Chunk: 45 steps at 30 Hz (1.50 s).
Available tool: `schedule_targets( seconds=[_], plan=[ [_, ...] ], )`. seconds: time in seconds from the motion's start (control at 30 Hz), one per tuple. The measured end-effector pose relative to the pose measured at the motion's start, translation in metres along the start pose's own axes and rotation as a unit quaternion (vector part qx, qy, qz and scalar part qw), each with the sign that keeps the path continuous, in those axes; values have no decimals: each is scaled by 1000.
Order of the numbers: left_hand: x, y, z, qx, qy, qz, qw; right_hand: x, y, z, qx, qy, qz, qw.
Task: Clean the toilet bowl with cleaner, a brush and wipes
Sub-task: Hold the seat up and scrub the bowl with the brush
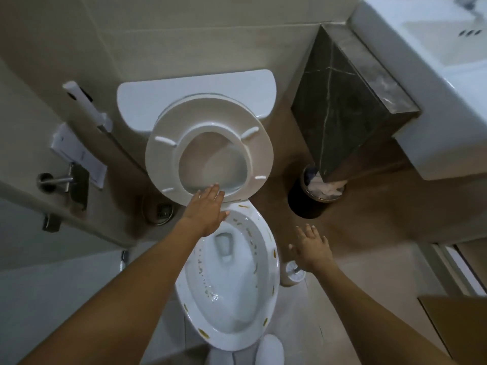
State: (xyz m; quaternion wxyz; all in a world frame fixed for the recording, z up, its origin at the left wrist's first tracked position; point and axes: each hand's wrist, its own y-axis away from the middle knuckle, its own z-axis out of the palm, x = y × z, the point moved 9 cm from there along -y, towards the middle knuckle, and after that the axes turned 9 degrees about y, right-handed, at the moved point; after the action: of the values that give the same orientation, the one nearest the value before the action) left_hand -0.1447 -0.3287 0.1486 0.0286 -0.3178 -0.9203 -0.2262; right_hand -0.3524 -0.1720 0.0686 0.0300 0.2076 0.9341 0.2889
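Lifting the toilet seat [168, 151], the left hand [208, 210] has straight fingers pressed against its near edge, gripping nothing. The seat is tilted up toward the cistern [147, 96] at the far side, not clearly resting back yet; let go early and it could slam onto the rim. The toilet bowl [266, 299] lies open below, yellow-brown spots around rim and inner wall. The right hand [312, 247] hovers spread and empty over the floor, right of the bowl, above the toilet brush holder [291, 273]. Brushing the soiled rim with a bare forearm looks the other risk. No cleaner or wipes in sight.
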Motion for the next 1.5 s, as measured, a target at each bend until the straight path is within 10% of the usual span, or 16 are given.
schedule_targets(
  seconds=[0.33, 0.67, 1.03, 1.5],
  plan=[
    [110, -80, -77, 94, -190, 185, 960, 53, -11, 24, -21, -26, 50, 998],
    [94, -132, -113, 139, -451, 131, 872, 48, -43, 61, -93, 201, 1, 975],
    [88, -142, -107, 229, -420, 183, 859, 41, -69, 112, -217, 335, 38, 916],
    [97, -140, -109, 194, -436, 168, 863, 68, -51, 77, -246, 185, 69, 949]
  ],
)
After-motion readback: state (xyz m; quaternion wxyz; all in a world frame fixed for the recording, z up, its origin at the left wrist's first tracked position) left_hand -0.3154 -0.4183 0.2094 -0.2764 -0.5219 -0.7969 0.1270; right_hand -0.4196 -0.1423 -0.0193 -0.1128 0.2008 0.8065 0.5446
